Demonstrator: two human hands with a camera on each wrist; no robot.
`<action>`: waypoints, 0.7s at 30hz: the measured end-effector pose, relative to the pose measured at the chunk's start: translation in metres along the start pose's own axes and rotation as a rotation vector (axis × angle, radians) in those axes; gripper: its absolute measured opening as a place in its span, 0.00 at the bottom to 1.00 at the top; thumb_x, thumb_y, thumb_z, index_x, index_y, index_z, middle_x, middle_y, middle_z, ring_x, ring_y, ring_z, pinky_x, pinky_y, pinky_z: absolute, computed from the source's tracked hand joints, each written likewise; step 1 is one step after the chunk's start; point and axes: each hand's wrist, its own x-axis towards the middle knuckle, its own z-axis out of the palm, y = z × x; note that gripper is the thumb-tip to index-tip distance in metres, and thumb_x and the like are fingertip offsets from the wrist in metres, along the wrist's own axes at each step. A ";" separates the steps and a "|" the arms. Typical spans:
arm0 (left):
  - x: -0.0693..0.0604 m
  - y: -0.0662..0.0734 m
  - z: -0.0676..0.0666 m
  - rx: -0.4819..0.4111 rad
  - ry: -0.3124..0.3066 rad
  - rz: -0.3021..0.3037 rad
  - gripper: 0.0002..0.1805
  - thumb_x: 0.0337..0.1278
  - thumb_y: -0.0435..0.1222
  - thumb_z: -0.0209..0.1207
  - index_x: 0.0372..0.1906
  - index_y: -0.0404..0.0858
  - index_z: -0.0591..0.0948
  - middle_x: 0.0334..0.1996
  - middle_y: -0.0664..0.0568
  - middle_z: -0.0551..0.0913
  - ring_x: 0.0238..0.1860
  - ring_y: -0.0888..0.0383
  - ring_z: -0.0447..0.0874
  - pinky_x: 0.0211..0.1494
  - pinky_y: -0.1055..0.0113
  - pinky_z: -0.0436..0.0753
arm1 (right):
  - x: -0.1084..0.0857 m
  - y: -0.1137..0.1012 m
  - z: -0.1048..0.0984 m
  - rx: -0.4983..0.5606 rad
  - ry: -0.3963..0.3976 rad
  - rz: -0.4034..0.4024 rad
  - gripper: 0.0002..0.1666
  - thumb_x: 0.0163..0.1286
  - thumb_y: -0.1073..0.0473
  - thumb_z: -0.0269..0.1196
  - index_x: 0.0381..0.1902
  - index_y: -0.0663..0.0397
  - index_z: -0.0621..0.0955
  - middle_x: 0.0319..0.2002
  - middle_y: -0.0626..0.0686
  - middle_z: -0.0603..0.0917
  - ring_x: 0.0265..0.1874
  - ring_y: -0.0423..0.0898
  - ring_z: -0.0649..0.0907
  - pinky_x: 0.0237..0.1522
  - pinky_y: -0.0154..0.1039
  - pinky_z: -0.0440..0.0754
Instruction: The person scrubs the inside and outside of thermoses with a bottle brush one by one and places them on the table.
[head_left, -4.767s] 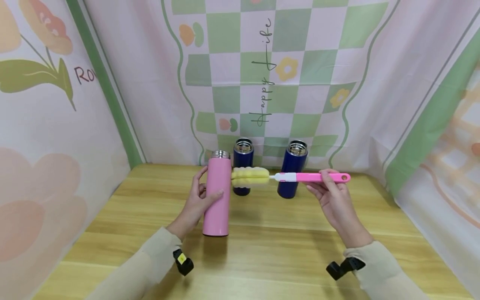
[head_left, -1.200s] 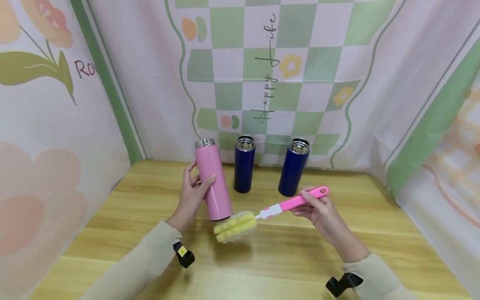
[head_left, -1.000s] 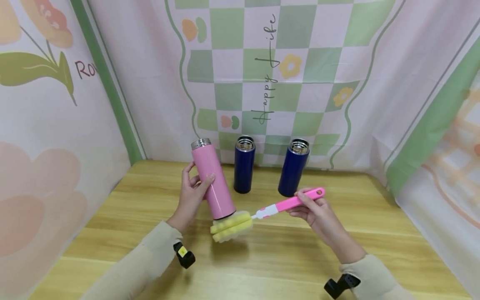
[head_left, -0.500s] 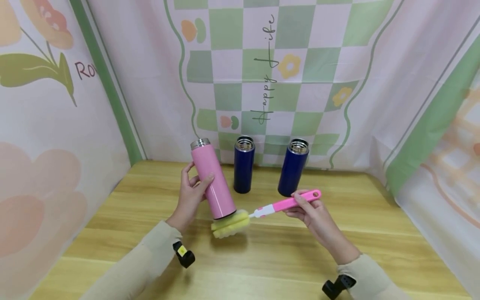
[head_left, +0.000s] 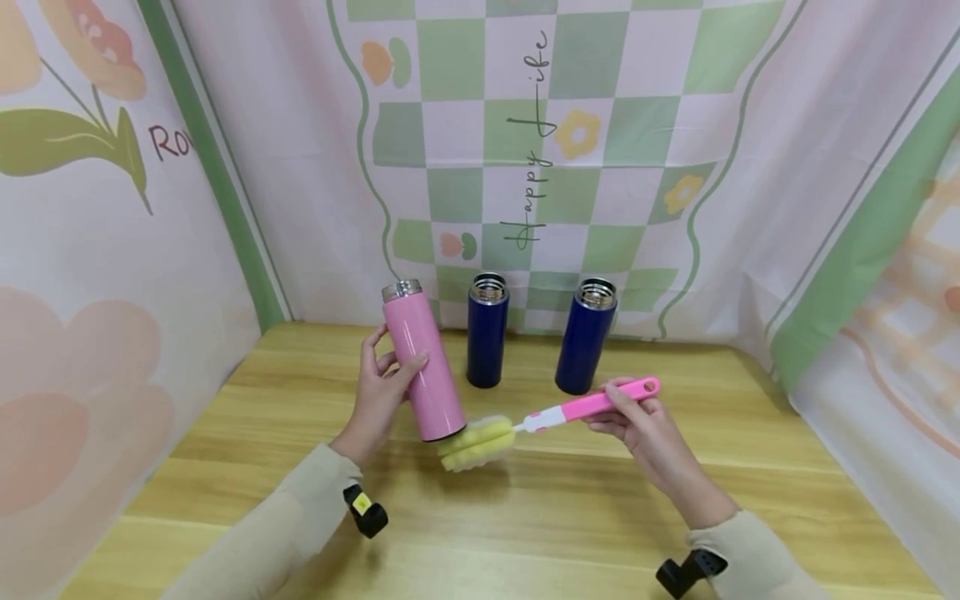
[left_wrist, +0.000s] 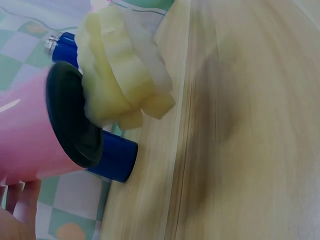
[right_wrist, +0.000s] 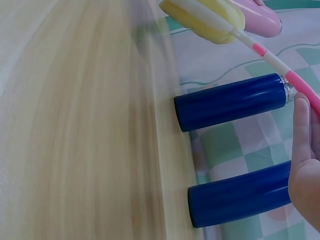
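The left hand (head_left: 378,400) grips a pink bottle (head_left: 426,367) round its middle, the steel mouth up and the base tilted toward the right. In the right hand (head_left: 648,433) is the pink handle of a brush (head_left: 603,404), pinched between thumb and fingers. Its yellow sponge head (head_left: 480,443) lies against or just by the bottle's base; in the left wrist view the sponge (left_wrist: 122,70) overlaps the dark base (left_wrist: 75,115). Whether they touch is hard to tell. Part of the left fingers is hidden behind the bottle.
Two dark blue bottles with uncovered steel mouths, one at centre (head_left: 487,337) and one farther right (head_left: 585,342), stand at the back of the wooden table (head_left: 480,533). Behind them hangs a checked curtain (head_left: 517,133), with printed cloth at both sides.
From beside the upright pink bottle, the brush has come down to its base, and the bottle's mouth has tipped left. Over the last half second the brush has shifted slightly right.
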 end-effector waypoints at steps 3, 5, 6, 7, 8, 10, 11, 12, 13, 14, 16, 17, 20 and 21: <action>0.000 -0.001 0.000 -0.006 -0.001 0.007 0.45 0.56 0.46 0.71 0.73 0.63 0.56 0.59 0.44 0.76 0.54 0.43 0.81 0.50 0.50 0.84 | -0.001 -0.003 -0.001 -0.001 -0.009 -0.014 0.14 0.81 0.65 0.47 0.47 0.57 0.81 0.41 0.58 0.88 0.39 0.50 0.89 0.44 0.40 0.85; 0.000 -0.001 0.000 -0.011 0.000 0.008 0.45 0.56 0.46 0.72 0.73 0.63 0.56 0.59 0.44 0.76 0.54 0.43 0.81 0.50 0.50 0.83 | -0.001 -0.004 -0.001 0.002 -0.022 -0.022 0.14 0.81 0.65 0.47 0.47 0.57 0.81 0.41 0.58 0.88 0.39 0.49 0.89 0.44 0.40 0.85; 0.000 -0.001 0.000 -0.011 0.002 0.007 0.46 0.56 0.46 0.72 0.73 0.63 0.56 0.59 0.44 0.76 0.54 0.43 0.81 0.50 0.51 0.83 | -0.001 -0.004 -0.001 0.005 -0.029 -0.026 0.14 0.81 0.65 0.47 0.47 0.57 0.81 0.41 0.58 0.88 0.39 0.49 0.89 0.44 0.40 0.85; 0.000 -0.001 0.001 -0.014 0.004 0.005 0.46 0.56 0.46 0.72 0.73 0.63 0.56 0.59 0.44 0.76 0.54 0.43 0.81 0.51 0.51 0.83 | -0.001 -0.005 -0.001 0.008 -0.035 -0.031 0.14 0.82 0.65 0.47 0.47 0.58 0.81 0.41 0.58 0.88 0.39 0.49 0.89 0.44 0.40 0.85; 0.001 -0.002 0.001 -0.016 0.007 0.003 0.46 0.55 0.46 0.72 0.73 0.63 0.56 0.59 0.44 0.76 0.54 0.43 0.81 0.50 0.51 0.83 | -0.001 -0.005 0.000 0.010 -0.040 -0.033 0.14 0.82 0.65 0.47 0.47 0.58 0.81 0.41 0.58 0.88 0.39 0.49 0.89 0.44 0.40 0.85; 0.001 -0.002 0.001 -0.019 0.014 0.000 0.46 0.55 0.47 0.72 0.73 0.63 0.56 0.59 0.44 0.76 0.54 0.43 0.81 0.51 0.51 0.83 | -0.001 -0.006 0.001 0.013 -0.047 -0.039 0.14 0.82 0.65 0.47 0.47 0.58 0.80 0.41 0.58 0.88 0.38 0.49 0.89 0.44 0.40 0.85; 0.001 -0.002 0.002 -0.020 0.017 -0.002 0.46 0.54 0.47 0.73 0.73 0.63 0.57 0.59 0.44 0.76 0.54 0.43 0.81 0.51 0.51 0.83 | -0.001 -0.006 0.001 0.015 -0.051 -0.043 0.14 0.81 0.66 0.47 0.47 0.58 0.80 0.40 0.58 0.88 0.38 0.49 0.89 0.44 0.40 0.85; 0.001 -0.003 0.002 -0.019 0.020 -0.003 0.47 0.54 0.48 0.73 0.73 0.64 0.56 0.59 0.44 0.76 0.54 0.43 0.81 0.50 0.51 0.84 | -0.001 -0.006 0.002 0.019 -0.055 -0.046 0.14 0.81 0.66 0.46 0.47 0.58 0.80 0.40 0.58 0.88 0.38 0.49 0.88 0.44 0.40 0.85; 0.001 -0.003 0.002 -0.020 0.023 -0.003 0.47 0.54 0.48 0.73 0.73 0.64 0.56 0.59 0.44 0.76 0.54 0.43 0.81 0.51 0.51 0.83 | -0.001 -0.005 0.003 0.022 -0.062 -0.049 0.14 0.81 0.66 0.46 0.47 0.58 0.80 0.41 0.58 0.87 0.38 0.49 0.88 0.44 0.40 0.85; 0.001 -0.003 0.002 -0.021 0.026 -0.003 0.47 0.54 0.49 0.73 0.73 0.64 0.56 0.59 0.44 0.76 0.54 0.43 0.81 0.51 0.51 0.83 | 0.000 -0.005 0.003 0.026 -0.068 -0.052 0.14 0.81 0.66 0.46 0.46 0.58 0.80 0.41 0.58 0.87 0.38 0.49 0.88 0.44 0.40 0.85; 0.000 -0.004 0.001 -0.022 0.030 -0.003 0.47 0.54 0.49 0.72 0.73 0.64 0.56 0.59 0.45 0.75 0.55 0.44 0.81 0.51 0.51 0.83 | 0.000 -0.004 0.005 0.032 -0.081 -0.057 0.14 0.81 0.66 0.46 0.46 0.59 0.80 0.41 0.58 0.87 0.38 0.49 0.88 0.44 0.41 0.85; 0.000 -0.004 0.001 -0.023 0.032 -0.001 0.47 0.55 0.49 0.72 0.73 0.63 0.55 0.59 0.44 0.75 0.55 0.44 0.81 0.51 0.51 0.83 | 0.001 -0.004 0.006 0.034 -0.084 -0.059 0.14 0.81 0.67 0.46 0.46 0.59 0.80 0.41 0.58 0.87 0.38 0.49 0.88 0.44 0.41 0.85; 0.000 -0.005 0.002 -0.032 0.040 0.003 0.47 0.56 0.49 0.71 0.74 0.62 0.54 0.59 0.44 0.75 0.55 0.44 0.80 0.52 0.51 0.83 | 0.002 -0.002 0.009 0.032 -0.088 -0.061 0.14 0.81 0.66 0.47 0.46 0.58 0.81 0.40 0.57 0.87 0.38 0.48 0.88 0.45 0.41 0.85; 0.000 -0.005 0.002 -0.035 0.044 0.003 0.47 0.56 0.49 0.71 0.74 0.62 0.54 0.60 0.44 0.75 0.55 0.44 0.80 0.52 0.52 0.83 | 0.003 -0.001 0.010 0.036 -0.092 -0.063 0.14 0.81 0.66 0.46 0.47 0.58 0.81 0.41 0.58 0.87 0.38 0.48 0.88 0.45 0.41 0.85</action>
